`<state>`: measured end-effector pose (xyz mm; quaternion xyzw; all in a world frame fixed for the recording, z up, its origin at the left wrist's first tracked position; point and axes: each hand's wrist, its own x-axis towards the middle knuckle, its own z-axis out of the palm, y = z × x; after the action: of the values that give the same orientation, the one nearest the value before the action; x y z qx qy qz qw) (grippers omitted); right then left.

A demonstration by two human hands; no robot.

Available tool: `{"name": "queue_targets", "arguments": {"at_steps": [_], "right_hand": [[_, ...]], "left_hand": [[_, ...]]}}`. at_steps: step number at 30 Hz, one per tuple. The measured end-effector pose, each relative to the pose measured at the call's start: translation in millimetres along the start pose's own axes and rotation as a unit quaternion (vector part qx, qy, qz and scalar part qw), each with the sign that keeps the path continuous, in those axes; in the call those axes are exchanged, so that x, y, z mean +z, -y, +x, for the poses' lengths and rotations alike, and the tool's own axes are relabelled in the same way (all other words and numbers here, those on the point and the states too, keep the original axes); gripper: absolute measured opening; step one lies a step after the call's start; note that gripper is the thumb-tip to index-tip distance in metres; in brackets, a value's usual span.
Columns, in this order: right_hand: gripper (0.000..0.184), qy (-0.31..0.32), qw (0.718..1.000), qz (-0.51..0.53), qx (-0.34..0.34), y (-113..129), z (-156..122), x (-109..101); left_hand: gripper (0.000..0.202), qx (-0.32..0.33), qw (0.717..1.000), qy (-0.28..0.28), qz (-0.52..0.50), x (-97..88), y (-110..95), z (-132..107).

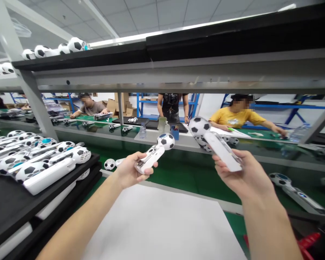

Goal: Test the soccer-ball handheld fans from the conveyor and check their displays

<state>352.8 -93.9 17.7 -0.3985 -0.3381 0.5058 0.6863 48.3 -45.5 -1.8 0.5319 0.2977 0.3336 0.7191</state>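
Left hand (131, 169) has its fingers wrapped round the handle of a football-headed handheld fan (157, 150), above the white mat (157, 224). Right hand (246, 175) grips a second fan (219, 146) beside it. The black tray (8, 202) at left holds rows of the same fans (48, 162).

I held a white fan (151, 157) with a football-patterned head in my left hand (130, 169), head tilted up and right. The second fan (222, 150), its match, lay in my right hand (246, 175), head pointing up-left.
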Motion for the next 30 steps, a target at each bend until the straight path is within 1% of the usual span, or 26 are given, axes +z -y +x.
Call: {"name": "queue_targets", "arguments": {"at_steps": [1, 2, 4, 5, 6, 9, 11, 13, 15, 16, 18, 20, 22, 24, 26, 29, 30], "right_hand": [[0.032, 0.023, 0.996, 0.081, 0.03, 1.2, -5.7, 8.2], [0.036, 0.036, 0.985, 0.159, 0.061, 1.8, -11.2, 16.8], [0.04, 0.044, 0.956, 0.272, 0.098, 1.2, -20.8, 33.3], [0.042, 0.039, 0.951, 0.289, 0.101, -0.3, -24.2, 40.6], [0.043, 0.035, 0.951, 0.29, 0.102, -2.7, -26.6, 46.8], [0.041, 0.028, 0.969, 0.229, 0.091, -14.1, -28.2, 57.9], [0.033, 0.056, 0.981, 0.17, 0.071, -23.5, -27.4, 60.3], [0.028, 0.109, 0.986, 0.113, 0.049, -32.1, -27.6, 61.4], [0.03, 0.145, 0.988, 0.052, 0.029, -38.5, -29.6, 63.8], [0.032, 0.152, 0.988, 0.018, 0.02, -40.8, -31.2, 65.8], [0.034, 0.149, 0.988, -0.044, 0.003, -44.9, -34.6, 71.1], [0.034, 0.143, 0.986, -0.08, -0.016, -49.3, -37.9, 76.2], [0.033, 0.139, 0.985, -0.096, -0.042, -54.6, -40.5, 79.7], [0.034, 0.146, 0.981, -0.111, -0.067, -59.4, -42.4, 81.1], [0.042, 0.153, 0.978, -0.124, -0.075, -62.2, -43.9, 80.9], [0.069, 0.158, 0.978, -0.123, -0.064, -62.1, -45.2, 79.7], [0.075, 0.162, 0.977, -0.123, -0.058, -61.7, -45.3, 79.4]], "left_hand": [[0.037, 0.011, 0.999, 0.018, -0.05, 3.9, -3.8, -5.4], [0.037, 0.02, 0.993, 0.038, -0.112, 7.1, -6.3, -10.3], [0.035, 0.031, 0.964, 0.083, -0.25, 11.3, -7.5, -17.8], [0.034, 0.035, 0.945, 0.105, -0.308, 12.1, -6.8, -20.1], [0.034, 0.039, 0.93, 0.123, -0.345, 12.1, -5.5, -21.6], [0.035, 0.05, 0.915, 0.163, -0.364, 8.6, -1.3, -22.4], [0.034, 0.053, 0.908, 0.179, -0.374, 5.3, 0.6, -21.4], [0.034, 0.052, 0.902, 0.19, -0.385, 2.8, 1.9, -20.0], [0.034, 0.064, 0.904, 0.194, -0.376, 1.9, 3.1, -18.7], [0.034, 0.078, 0.911, 0.188, -0.358, 2.2, 3.8, -18.2], [0.035, 0.114, 0.939, 0.147, -0.289, 3.9, 4.9, -17.7], [0.042, 0.145, 0.964, 0.088, -0.203, 6.6, 5.5, -18.3], [0.052, 0.159, 0.976, 0.046, -0.139, 9.4, 5.3, -19.7], [0.061, 0.161, 0.98, 0.027, -0.11, 11.8, 4.9, -21.3], [0.067, 0.157, 0.982, 0.023, -0.099, 13.2, 5.0, -22.5], [0.073, 0.155, 0.983, 0.031, -0.089, 14.1, 6.6, -22.8], [0.075, 0.156, 0.984, 0.033, -0.085, 14.3, 7.4, -22.7]]}}
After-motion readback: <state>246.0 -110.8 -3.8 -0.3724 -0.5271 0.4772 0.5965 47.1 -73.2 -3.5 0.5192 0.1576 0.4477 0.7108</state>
